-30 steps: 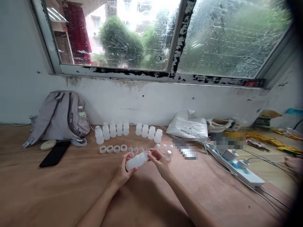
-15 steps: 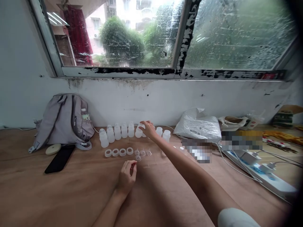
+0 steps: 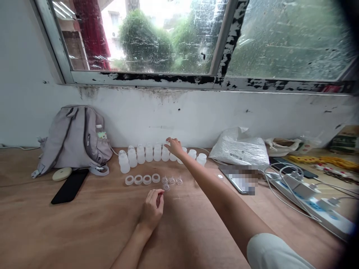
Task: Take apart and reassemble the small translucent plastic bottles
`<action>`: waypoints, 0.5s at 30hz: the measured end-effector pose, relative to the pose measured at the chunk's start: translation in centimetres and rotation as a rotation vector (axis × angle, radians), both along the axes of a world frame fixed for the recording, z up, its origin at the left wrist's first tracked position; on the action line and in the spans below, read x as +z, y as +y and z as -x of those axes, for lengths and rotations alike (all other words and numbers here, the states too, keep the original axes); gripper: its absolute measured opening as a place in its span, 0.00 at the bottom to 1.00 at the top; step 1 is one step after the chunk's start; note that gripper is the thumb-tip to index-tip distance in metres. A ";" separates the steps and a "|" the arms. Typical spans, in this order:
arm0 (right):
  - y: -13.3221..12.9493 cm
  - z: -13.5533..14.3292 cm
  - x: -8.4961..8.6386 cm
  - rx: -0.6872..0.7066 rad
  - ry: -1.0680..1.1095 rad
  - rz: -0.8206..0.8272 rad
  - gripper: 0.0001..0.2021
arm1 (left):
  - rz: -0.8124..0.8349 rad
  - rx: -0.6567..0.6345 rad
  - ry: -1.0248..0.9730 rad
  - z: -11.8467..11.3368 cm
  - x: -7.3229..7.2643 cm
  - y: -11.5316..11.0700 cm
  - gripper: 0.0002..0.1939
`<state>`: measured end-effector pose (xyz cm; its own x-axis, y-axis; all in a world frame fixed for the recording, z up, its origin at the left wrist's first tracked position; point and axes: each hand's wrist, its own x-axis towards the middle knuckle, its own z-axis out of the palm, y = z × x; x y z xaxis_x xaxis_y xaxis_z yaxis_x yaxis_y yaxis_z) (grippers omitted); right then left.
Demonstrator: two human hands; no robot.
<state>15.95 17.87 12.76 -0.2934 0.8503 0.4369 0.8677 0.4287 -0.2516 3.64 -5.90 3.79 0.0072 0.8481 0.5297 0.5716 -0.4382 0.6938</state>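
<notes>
Several frosted white bottles [image 3: 140,154] stand in a row near the wall. My right hand [image 3: 174,146] reaches over the row; its thumb and fingers are apart, around the top of one bottle [image 3: 165,154]. In front of the row lie several white rings [image 3: 147,179] and, right of them, several clear nipple-shaped pieces [image 3: 171,181]. My left hand [image 3: 153,207] rests on the table just below these pieces, thumb and fingertips together beside the nearest one [image 3: 166,187]. Whether something small is between those fingertips cannot be made out.
A grey backpack [image 3: 75,138], a round cream case [image 3: 62,174] and a black phone [image 3: 70,186] lie at the left. At the right are a plastic package [image 3: 240,148], another phone [image 3: 237,180] and a white power strip [image 3: 314,203] with cables.
The view has shifted slightly. My right hand has moved a little left along the bottle row, and the bottle at it now stands closer to the left bottles. My left hand stays by the clear pieces.
</notes>
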 end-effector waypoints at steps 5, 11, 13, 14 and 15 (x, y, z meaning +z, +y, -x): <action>-0.6 -0.6 0.7 0.026 0.017 -0.021 0.15 | -0.010 0.012 0.004 0.3 -0.1 0.1 0.10; -6.3 -2.9 -1.5 0.099 0.085 -0.075 0.13 | -0.017 -0.007 0.083 0.7 -0.7 0.6 0.09; -9.7 -3.8 -3.5 0.114 0.108 -0.078 0.12 | -0.018 -0.004 0.094 0.8 -0.8 0.7 0.10; -11.4 -4.2 -4.7 0.114 0.120 -0.082 0.11 | -0.018 0.002 0.099 0.8 -0.9 0.8 0.10; -13.2 -4.6 -5.9 0.107 0.132 -0.087 0.11 | -0.019 0.010 0.104 0.9 -1.0 0.8 0.10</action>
